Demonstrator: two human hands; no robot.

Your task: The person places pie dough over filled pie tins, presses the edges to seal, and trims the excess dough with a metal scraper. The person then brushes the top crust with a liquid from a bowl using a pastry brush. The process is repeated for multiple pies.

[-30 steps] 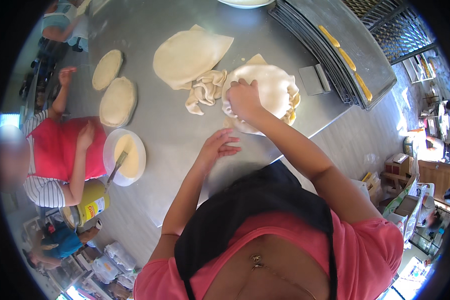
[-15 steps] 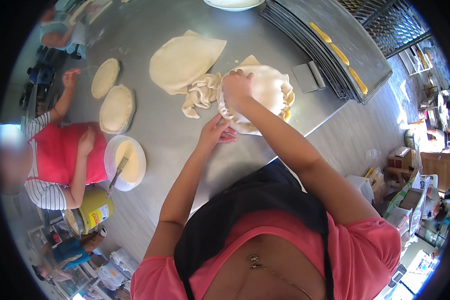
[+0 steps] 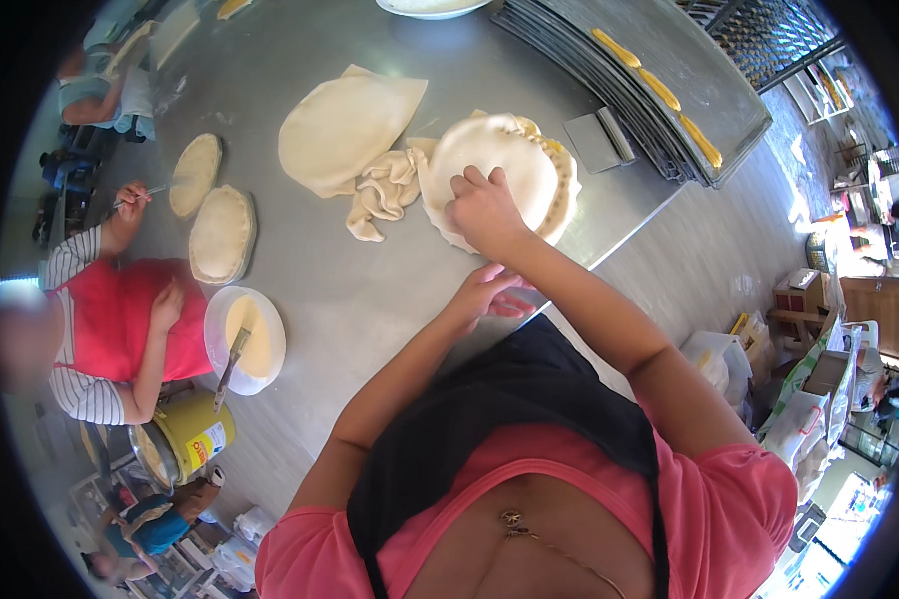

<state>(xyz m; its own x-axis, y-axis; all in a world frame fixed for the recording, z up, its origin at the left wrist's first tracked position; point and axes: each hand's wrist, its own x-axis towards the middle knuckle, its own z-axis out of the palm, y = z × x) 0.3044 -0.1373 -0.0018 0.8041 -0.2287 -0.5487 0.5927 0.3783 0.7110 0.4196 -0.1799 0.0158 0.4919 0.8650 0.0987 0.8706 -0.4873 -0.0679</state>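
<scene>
Pie [image 3: 499, 150], under right hand [image 3: 485, 208], on table [image 3: 300, 270]

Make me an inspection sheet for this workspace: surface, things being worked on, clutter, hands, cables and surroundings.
Surface: grey metal table, reflecting light.
Things being worked on: round pie with a pastry lid.
Clutter: crumpled dough scraps beside it; flat dough sheet; two covered pies at left; bowl of yellow liquid with a brush; scraper near stacked dark trays, yellow strips on top.
Hands: right hand on the round pie, grip unclear; left hand near the table's edge, partly open, nothing visibly held.
Cables: nothing seen.
Surroundings: co-worker in a red apron at left; yellow bucket below; boxes at far right.
</scene>
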